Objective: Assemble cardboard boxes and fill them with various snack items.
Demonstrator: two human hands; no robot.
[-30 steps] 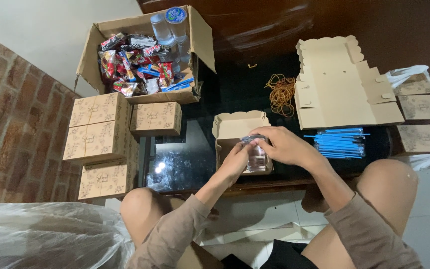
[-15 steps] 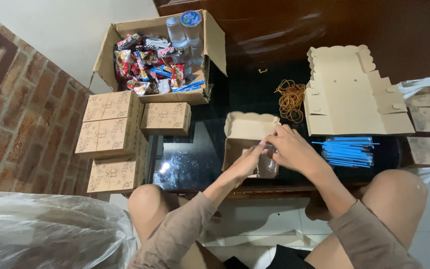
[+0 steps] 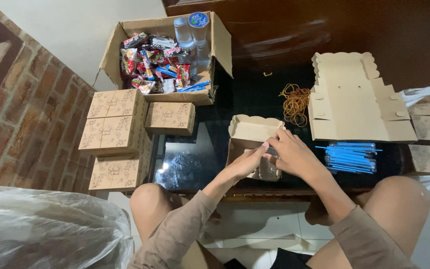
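We see both hands meeting at the centre of the frame over a small open cardboard box (image 3: 251, 137) on the dark counter (image 3: 195, 159). The left hand (image 3: 247, 162) and the right hand (image 3: 290, 155) have their grips closed together around a small clear plastic cup (image 3: 268, 168), which sits in the box. To the upper left, a large carton (image 3: 161, 55) holds colourful snack packets and water bottles (image 3: 191, 29). Closed patterned boxes (image 3: 113, 132) are stacked at left. Right of centre lie rubber bands (image 3: 294, 102), a flat unfolded box (image 3: 357, 99) and blue straws (image 3: 352, 157).
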